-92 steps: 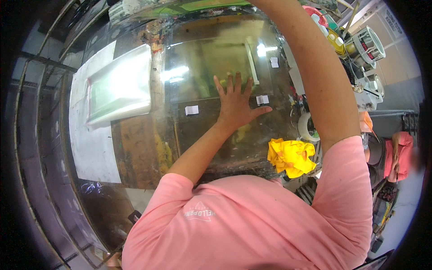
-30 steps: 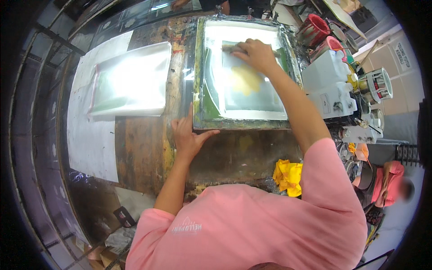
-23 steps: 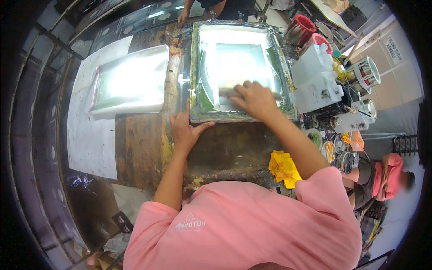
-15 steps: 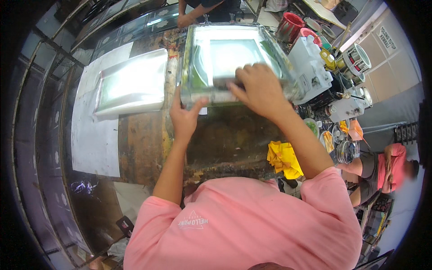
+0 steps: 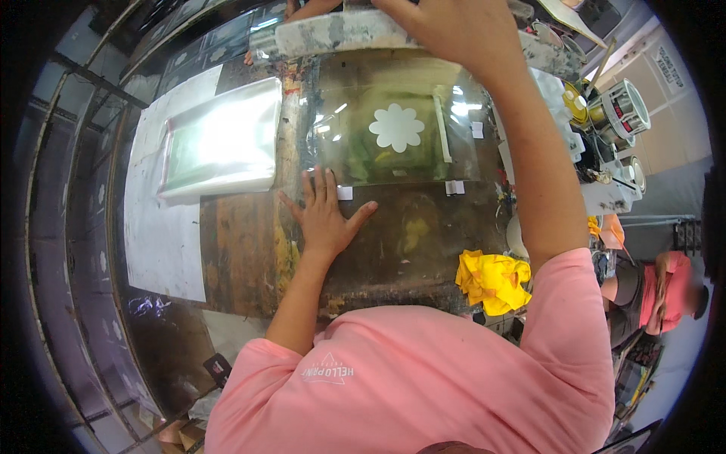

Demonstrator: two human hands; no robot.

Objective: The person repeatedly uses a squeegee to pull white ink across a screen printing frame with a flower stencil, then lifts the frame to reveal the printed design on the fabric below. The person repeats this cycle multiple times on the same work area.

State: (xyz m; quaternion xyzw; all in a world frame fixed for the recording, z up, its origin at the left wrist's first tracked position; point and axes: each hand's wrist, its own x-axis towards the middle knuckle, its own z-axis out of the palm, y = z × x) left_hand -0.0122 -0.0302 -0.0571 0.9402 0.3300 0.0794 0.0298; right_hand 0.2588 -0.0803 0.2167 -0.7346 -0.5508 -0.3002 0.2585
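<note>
My left hand lies with fingers spread on the dark worktable, its fingertips at the lower left corner of a clear plastic sheet. A white flower shape shows in the sheet's middle, with a narrow white strip to its right. Small white tabs sit along the sheet's edges. At the far edge my right hand is over the raised screen frame, whose pale, paint-stained side faces me. The top of the picture cuts off its fingers, so their grip is hidden.
A stack of shiny clear plastic sheets rests on white paper at left. A crumpled yellow cloth lies by the near right edge. Paint cans and white jugs stand at right. Another person is at far right; another's arm shows at the back.
The screen frame has swung up and away from the table, uncovering the plastic sheet and flower. My right hand has moved far forward; my left has let go of the frame and come down flat.
</note>
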